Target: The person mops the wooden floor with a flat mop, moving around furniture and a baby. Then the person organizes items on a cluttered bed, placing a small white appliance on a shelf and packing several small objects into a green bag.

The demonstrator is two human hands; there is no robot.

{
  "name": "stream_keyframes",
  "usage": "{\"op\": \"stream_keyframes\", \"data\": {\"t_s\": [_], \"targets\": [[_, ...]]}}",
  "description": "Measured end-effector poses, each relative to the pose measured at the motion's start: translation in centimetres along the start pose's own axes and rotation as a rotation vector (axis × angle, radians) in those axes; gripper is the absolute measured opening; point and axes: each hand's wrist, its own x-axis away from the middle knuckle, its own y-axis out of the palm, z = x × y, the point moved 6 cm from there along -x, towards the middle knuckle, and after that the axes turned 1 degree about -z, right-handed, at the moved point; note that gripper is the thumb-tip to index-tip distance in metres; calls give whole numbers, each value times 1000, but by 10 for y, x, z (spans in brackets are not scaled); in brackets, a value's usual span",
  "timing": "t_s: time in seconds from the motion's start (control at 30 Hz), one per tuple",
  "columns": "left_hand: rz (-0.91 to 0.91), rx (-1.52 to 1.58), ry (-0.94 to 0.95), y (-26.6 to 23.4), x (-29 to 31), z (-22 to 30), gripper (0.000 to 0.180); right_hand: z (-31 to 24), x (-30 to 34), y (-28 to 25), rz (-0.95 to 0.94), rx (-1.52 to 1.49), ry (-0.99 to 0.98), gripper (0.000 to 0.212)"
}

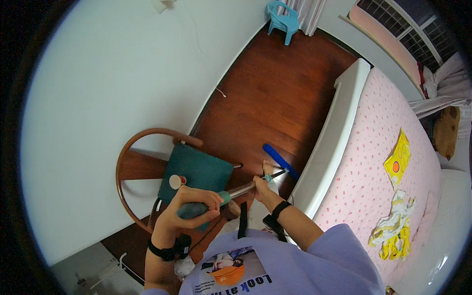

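Nearest is the lavender T-shirt (295, 260) of the person, with a black strap around each wrist. The left hand (196, 206) has its fingers closed around the thick dark green upper end of a long-handled floor tool (241, 191). The right hand (261, 189) grips the same tool farther down its metallic shaft, fingers wrapped round it. The tool slants away to the right, past a pale green collar, to a long blue head (281, 161) on the floor, between a bare foot (267, 167) and the bed; the head may be bristle or fabric, hard to say from here.

To the left, just beyond the left hand, stands a wooden chair (142, 164) with a curved rail and a dark teal seat (199, 168). A small round white-and-red container (177, 182) rests on that seat.

To the right is a bed (339, 132) with a white frame and a pink patterned sheet (344, 191). On the sheet lie a yellow cloth (398, 160) and, nearer, a crumpled white-and-yellow garment (394, 223).

Farther off, reddish-brown floorboards (268, 88) run along the pale wall (108, 88) to a small light-blue plastic chair (284, 22) beside a curtain (307, 17). A barred window (408, 32) lies beyond the bed.
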Motion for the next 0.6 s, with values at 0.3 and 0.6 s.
{"op": "stream_keyframes", "data": {"t_s": [0.3,0.6], "targets": [[61,33,9,11,76,30,16,80,12,18,-54,-187,67,18],[620,-431,-259,-47,165,-7,62,25,0,29,-46,-373,-87,10]]}}
